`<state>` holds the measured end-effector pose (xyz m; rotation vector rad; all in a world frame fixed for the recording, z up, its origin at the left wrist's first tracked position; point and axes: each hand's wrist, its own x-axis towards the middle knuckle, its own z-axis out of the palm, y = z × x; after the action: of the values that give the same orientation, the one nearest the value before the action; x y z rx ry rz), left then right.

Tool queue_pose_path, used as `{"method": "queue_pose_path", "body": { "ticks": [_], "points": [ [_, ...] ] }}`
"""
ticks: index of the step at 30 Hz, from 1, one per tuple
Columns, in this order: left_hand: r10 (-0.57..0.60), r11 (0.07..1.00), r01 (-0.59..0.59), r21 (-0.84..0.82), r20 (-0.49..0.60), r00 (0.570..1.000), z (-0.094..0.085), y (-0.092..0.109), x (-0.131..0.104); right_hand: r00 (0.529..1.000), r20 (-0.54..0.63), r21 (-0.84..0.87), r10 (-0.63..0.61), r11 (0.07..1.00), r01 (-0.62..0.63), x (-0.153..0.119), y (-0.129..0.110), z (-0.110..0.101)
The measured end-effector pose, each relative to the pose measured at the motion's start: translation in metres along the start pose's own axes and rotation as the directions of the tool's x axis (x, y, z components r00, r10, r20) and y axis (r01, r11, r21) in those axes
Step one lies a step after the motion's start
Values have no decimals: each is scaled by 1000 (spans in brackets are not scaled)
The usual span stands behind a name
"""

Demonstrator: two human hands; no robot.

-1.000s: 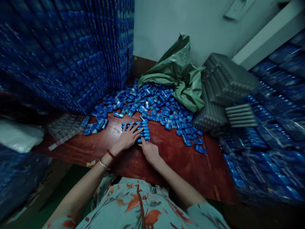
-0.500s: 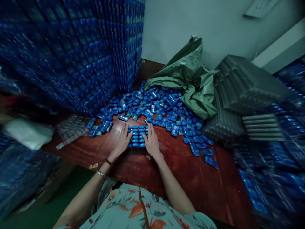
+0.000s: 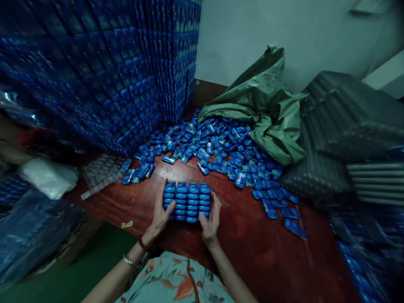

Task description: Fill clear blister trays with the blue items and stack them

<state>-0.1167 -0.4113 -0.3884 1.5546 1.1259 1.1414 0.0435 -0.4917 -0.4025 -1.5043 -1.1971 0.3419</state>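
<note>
Between my two hands is a block of blue packets [image 3: 187,202], set in four columns of several rows, its near side lower in view. My left hand [image 3: 162,213] grips the block's left side, thumb on its front and fingers behind the edge. The right side is gripped by my right hand [image 3: 211,219], its thumb near the lower right corner. Beyond the block, a heap of loose blue packets [image 3: 217,143] spreads over the reddish-brown table [image 3: 246,235].
A tall stack of packed blue trays [image 3: 126,84] rises at the left. A green sack [image 3: 268,109] lies behind the heap. Dark stacked trays [image 3: 344,113] stand at the right. An empty clear tray [image 3: 104,171] and a white plastic bag [image 3: 49,176] are at the left.
The block has come up and nearer to me, tilted so that more of its face shows. My hands now clasp its sides. The view has shifted slightly left.
</note>
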Motion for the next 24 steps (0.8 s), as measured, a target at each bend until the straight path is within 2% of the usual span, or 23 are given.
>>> {"method": "queue_pose_path", "body": {
  "ticks": [2, 4, 6, 10, 12, 15, 17, 19, 22, 24],
  "points": [
    [178, 983, -177, 47, -30, 983, -5, -2, -19, 988, -6, -58, -152, 987, 151, -13, 0, -4],
    [278, 958, -274, 86, -34, 960, -9, -7, -31, 965, 23, -95, -260, 961, 261, -21, 3, -7],
    [314, 945, -310, 107, -23, 949, -11, -12, -39, 951, 56, -120, -304, 944, 308, -26, 7, -10],
    [303, 948, -300, 103, -23, 953, -10, -8, -46, 953, 81, -179, -291, 937, 301, -33, 7, -14],
    [224, 971, -218, 96, -56, 973, -7, -2, -44, 968, 66, -178, -240, 952, 248, -31, 0, -13],
    [-58, 995, 64, 71, -79, 995, 0, 6, -31, 997, 57, -196, -50, 979, 60, -19, -13, -5],
    [-252, 966, 255, 43, -65, 965, 5, 7, -15, 994, 65, -254, 82, 965, -63, -5, -17, 3],
    [-371, 929, 371, -11, -48, 927, 9, 3, 3, 985, 77, -302, 156, 945, -126, 10, -15, 13],
    [-441, 893, 435, -117, -31, 897, 11, -5, 26, 975, 78, -296, 209, 939, -177, 26, -6, 21],
    [-483, 864, 471, -180, -31, 875, 9, -10, 36, 966, 56, -211, 253, 948, -237, 33, 3, 21]
  ]
}}
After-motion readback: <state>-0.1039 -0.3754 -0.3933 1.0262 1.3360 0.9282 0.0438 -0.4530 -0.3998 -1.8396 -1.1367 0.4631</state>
